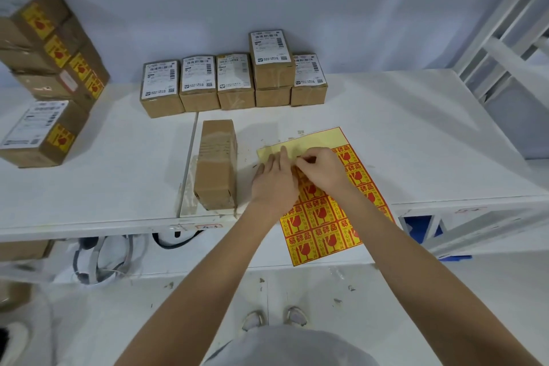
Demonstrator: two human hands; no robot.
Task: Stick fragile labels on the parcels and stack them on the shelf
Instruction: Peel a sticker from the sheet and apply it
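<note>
Both forearms are bare to the bottom of the frame, with no sleeves, watch or rings showing on the left hand (274, 184) or right hand (322, 169); a pale grey top (291, 348) and light sandals (274, 319) appear below

White shelf top (416, 134) carries a row of brown parcels (234, 83) along the wall, one stacked on another. Leaning stack of labelled parcels (56, 47) at far left. Single parcel (217, 163) and yellow label sheet (320, 217) near front edge, sheet overhanging it.
</note>
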